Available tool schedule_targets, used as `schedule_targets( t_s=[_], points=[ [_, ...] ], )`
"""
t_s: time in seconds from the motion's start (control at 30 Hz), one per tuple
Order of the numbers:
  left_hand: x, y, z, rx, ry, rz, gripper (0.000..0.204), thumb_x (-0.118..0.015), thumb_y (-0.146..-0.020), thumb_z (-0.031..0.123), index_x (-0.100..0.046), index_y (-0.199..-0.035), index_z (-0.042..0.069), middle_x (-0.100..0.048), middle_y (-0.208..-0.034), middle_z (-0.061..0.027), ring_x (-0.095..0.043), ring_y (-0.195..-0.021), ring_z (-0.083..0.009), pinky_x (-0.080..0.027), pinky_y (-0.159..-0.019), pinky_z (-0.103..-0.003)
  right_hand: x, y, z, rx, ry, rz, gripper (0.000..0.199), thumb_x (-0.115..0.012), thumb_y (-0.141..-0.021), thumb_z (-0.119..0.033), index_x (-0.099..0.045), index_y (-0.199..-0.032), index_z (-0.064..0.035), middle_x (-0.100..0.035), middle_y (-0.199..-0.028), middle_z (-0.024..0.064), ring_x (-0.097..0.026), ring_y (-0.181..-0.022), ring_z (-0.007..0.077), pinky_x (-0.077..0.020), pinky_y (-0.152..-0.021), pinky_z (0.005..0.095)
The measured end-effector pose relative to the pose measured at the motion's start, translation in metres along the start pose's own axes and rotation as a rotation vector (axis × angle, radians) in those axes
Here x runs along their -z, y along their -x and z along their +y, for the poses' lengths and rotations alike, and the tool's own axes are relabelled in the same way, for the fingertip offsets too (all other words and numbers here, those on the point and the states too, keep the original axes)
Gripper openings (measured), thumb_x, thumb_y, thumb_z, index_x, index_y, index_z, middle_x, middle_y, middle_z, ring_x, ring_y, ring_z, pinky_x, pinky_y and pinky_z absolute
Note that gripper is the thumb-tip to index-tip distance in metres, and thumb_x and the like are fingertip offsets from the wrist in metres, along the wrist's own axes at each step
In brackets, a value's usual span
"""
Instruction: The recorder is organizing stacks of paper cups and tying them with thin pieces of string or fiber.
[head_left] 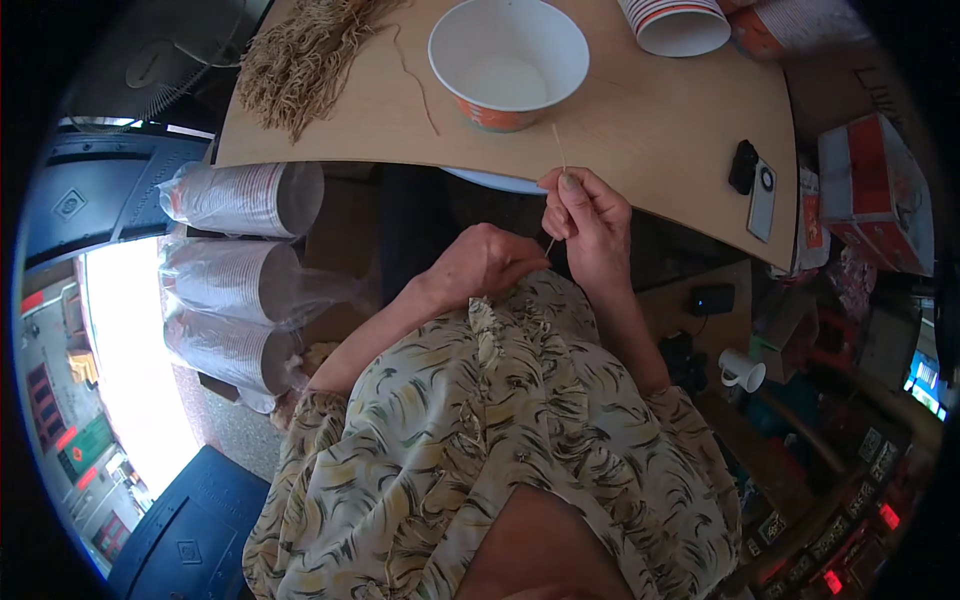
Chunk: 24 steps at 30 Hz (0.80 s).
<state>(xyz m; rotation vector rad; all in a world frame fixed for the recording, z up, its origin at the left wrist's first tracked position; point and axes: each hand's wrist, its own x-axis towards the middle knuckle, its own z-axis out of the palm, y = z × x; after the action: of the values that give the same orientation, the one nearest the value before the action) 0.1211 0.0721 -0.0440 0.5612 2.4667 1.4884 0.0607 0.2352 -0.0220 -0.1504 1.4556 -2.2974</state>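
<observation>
1 head-worn fisheye view looks steeply down from above the bench (640, 120), close over the person's chest; the bench fills the top, floor spreads below it.

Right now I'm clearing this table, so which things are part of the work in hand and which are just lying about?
In use: thin string, pinched by right hand; left hand beside it; string bundle; paper bowl.

Lying about: wrapped cup stacks, phone, white mug.

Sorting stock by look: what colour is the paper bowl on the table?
The paper bowl is white inside with an orange outer wall, seen in the head view.
</observation>
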Motion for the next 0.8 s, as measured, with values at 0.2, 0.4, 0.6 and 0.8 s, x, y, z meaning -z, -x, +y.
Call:
schedule_targets(
  t_s=[0.2, 0.4, 0.6, 0.8],
  points=[
    [-0.005, 0.001, -0.010, -0.016, 0.001, -0.091, 0.011, -0.068, -0.089, 0.018, -0.074, -0.090, 0.009, -0.069, -0.081, -0.0155, -0.065, -0.073, -0.0377, -0.053, -0.065, -0.043, -0.006, -0.001, -0.009, -0.020, 0.071, 0.008, 0.026, -0.051, -0.106, -0.020, -0.064, -0.101, 0.0016, -0.040, -0.063, -0.0053, -0.031, -0.053, 0.0028, -0.0251, -0.048, 0.0216],
    [-0.011, 0.002, -0.017, -0.043, 0.002, -0.073, 0.013, -0.068, -0.089, 0.020, -0.074, -0.089, 0.008, -0.069, -0.079, -0.0154, -0.066, -0.073, -0.0380, -0.054, -0.066, -0.044, -0.011, -0.005, -0.012, 0.013, 0.142, -0.015, 0.026, -0.052, -0.105, -0.020, -0.064, -0.098, 0.0021, -0.040, -0.062, -0.0054, -0.031, -0.052, 0.0023, -0.0238, -0.047, 0.0213],
    [0.022, -0.009, -0.005, 0.105, 0.369, 0.054, 0.029, -0.068, -0.094, 0.015, -0.068, -0.121, 0.004, -0.069, -0.106, -0.0114, -0.067, -0.095, -0.0204, -0.052, -0.084, -0.033, 0.000, -0.005, -0.014, 0.007, 0.209, -0.114, 0.026, -0.054, -0.103, -0.019, -0.064, -0.092, 0.0016, -0.041, -0.059, -0.0060, -0.032, -0.051, 0.0026, -0.0252, -0.047, 0.0218],
    [0.047, -0.017, 0.012, 0.068, 0.597, 0.344, 0.033, -0.072, -0.094, 0.015, -0.067, -0.122, -0.002, -0.069, -0.103, -0.0054, -0.066, -0.090, -0.0084, -0.054, -0.078, -0.024, 0.000, 0.000, -0.024, 0.037, 0.501, -0.142, 0.024, -0.058, -0.102, -0.019, -0.068, -0.094, 0.0004, -0.052, -0.068, -0.0047, -0.043, -0.060, 0.0035, -0.0347, -0.055, 0.0210]
  ],
)
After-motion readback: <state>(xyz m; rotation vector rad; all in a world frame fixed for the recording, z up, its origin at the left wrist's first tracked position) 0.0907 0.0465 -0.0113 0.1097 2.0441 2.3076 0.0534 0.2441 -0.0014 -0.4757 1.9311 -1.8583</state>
